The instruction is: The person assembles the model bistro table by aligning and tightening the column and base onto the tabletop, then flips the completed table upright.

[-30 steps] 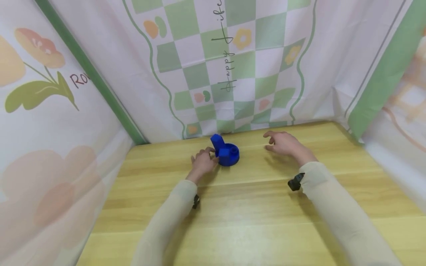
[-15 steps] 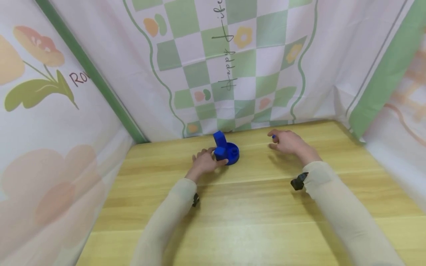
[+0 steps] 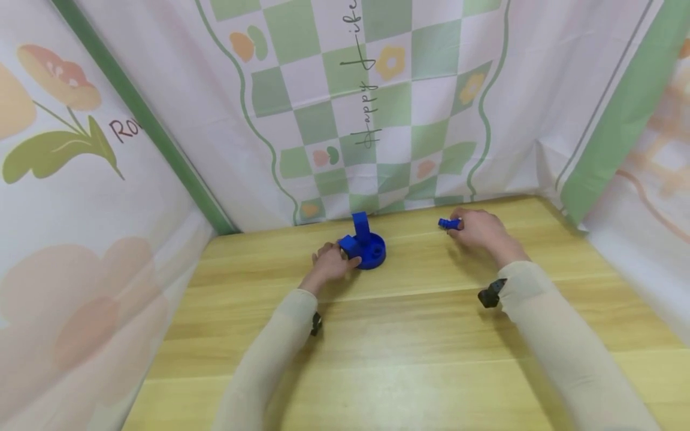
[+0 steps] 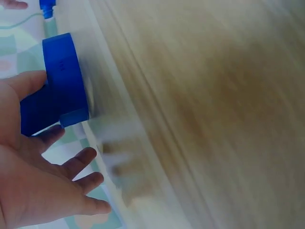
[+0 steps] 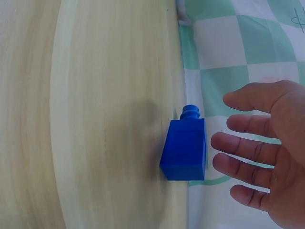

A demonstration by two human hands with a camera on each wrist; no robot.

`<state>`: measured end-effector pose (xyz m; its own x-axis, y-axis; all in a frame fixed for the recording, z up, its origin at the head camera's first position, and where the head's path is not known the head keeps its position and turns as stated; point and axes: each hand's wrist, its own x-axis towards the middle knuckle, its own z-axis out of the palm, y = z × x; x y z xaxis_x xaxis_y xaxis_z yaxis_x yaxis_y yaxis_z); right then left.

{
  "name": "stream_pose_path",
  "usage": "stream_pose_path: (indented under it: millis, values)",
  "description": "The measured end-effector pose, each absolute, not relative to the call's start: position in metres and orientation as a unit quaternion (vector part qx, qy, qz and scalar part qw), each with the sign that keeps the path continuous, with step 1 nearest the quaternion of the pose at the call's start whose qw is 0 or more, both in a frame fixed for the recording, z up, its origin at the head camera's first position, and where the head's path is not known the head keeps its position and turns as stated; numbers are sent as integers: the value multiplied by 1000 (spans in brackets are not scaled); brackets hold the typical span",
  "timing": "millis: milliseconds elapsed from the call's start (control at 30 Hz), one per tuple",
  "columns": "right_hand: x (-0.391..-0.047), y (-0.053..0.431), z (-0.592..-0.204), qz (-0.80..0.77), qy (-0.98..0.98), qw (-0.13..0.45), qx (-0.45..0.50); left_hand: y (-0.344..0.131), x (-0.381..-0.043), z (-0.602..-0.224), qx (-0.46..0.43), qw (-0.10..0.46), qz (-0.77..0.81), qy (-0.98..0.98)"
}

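on table point(image 3: 356, 359), left hand point(image 3: 331, 263) pinching blue base point(image 3: 374, 262), right hand point(image 3: 481, 230) beside block point(image 3: 450, 224)

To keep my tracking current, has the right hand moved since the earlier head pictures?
Yes: in the head view, the right hand has shifted rightward, closer to the table's far right corner.

The left forearm point(image 3: 272, 353) and right forearm point(image 3: 566, 341) reach forward well apart, the left hand point(image 3: 330, 262) pinching between thumb point(image 4: 31, 82) and forefinger point(image 4: 55, 133) with its other fingers point(image 4: 80, 163) spread, the right hand point(image 3: 480, 229) holding its thumb and slightly parted fingers point(image 5: 245, 145) extended.
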<state>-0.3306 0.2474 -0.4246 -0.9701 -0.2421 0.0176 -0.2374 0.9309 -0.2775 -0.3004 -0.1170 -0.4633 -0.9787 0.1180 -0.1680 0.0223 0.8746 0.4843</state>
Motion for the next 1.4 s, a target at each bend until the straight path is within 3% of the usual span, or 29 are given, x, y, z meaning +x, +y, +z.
stream_pose_path:
  millis: [1400]
  values:
    - [-331, 275, -441, -136, 987, 66, -55, -124, -310, -465, 33, 98, 282, 954]
